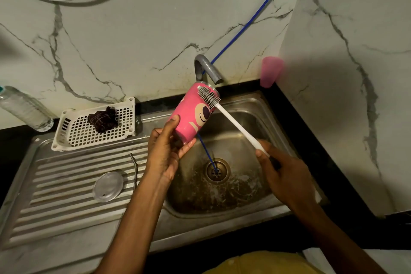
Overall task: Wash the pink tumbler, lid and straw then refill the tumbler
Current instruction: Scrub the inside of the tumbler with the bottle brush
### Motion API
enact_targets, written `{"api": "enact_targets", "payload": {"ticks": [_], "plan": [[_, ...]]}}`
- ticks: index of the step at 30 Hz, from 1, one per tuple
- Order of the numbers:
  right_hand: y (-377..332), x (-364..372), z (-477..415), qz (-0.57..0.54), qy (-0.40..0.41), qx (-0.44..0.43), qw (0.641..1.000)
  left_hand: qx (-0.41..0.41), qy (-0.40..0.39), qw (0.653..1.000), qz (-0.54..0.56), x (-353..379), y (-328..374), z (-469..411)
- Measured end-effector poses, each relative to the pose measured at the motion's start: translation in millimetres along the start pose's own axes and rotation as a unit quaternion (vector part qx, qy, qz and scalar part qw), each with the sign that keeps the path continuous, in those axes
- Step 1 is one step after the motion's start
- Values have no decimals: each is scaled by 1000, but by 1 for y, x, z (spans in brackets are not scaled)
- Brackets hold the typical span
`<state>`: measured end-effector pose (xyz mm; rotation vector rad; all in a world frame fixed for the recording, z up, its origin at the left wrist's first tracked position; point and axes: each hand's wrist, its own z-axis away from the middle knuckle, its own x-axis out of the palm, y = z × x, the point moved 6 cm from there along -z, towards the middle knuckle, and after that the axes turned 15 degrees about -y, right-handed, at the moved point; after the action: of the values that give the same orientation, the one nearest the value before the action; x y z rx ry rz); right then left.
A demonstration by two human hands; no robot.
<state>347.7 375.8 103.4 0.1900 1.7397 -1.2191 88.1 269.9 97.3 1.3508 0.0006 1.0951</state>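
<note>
My left hand point(165, 149) wraps the base of the smooth pink tumbler point(189, 113), held tilted over the steel sink point(255, 107) with its mouth toward the curved metal tap point(205, 68). My right hand point(287, 176) grips the slim white handle of the bottle brush point(235, 127), whose bristled head lies at the tumbler's rim. The round clear lid point(108, 186) and bent metal straw point(134, 169) lie on the ridged drainboard point(55, 184).

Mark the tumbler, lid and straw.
tumbler point(185, 109): head view, pink side wall.
lid point(108, 186): head view, centre of the clear disc.
straw point(135, 172): head view, middle of the long shaft.
</note>
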Motion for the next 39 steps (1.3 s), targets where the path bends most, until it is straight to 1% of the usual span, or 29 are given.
{"api": "enact_targets", "payload": {"ticks": [5, 7, 10, 14, 17, 19, 26, 31, 35, 37, 39], "plan": [[-1, 4, -1, -27, -2, -12, 1000, -21, -7, 1000, 22, -2, -4, 2], [-5, 6, 5, -43, -10, -35, 998, -34, -7, 999, 41, -1, -5, 3], [-11, 15, 19, -16, -60, -68, 996, -39, 1, 995, 89, -2, -2, 3], [-9, 16, 22, 15, -102, -92, 990, -43, 3, 996, 79, -6, 1, 3], [-7, 8, 17, 46, -75, -84, 993, -41, 2, 997, 70, -5, 2, 5], [-2, 5, 12, 41, -56, -61, 996, -35, 0, 997, 63, -2, 2, 5], [-5, 6, 2, 14, -4, -59, 998, -59, 0, 995, 79, -2, -2, 5], [3, 11, -6, -13, 2, -27, 1000, -62, 6, 995, 74, -8, -10, 7], [9, 16, -5, -39, -8, -18, 999, -60, 5, 996, 61, -18, -14, 6], [13, 19, -3, -60, -19, -16, 998, -43, 8, 998, 35, -28, -14, 4], [16, 24, 1, -115, -37, -22, 992, -8, 34, 999, 4, -43, -12, 1]]}}
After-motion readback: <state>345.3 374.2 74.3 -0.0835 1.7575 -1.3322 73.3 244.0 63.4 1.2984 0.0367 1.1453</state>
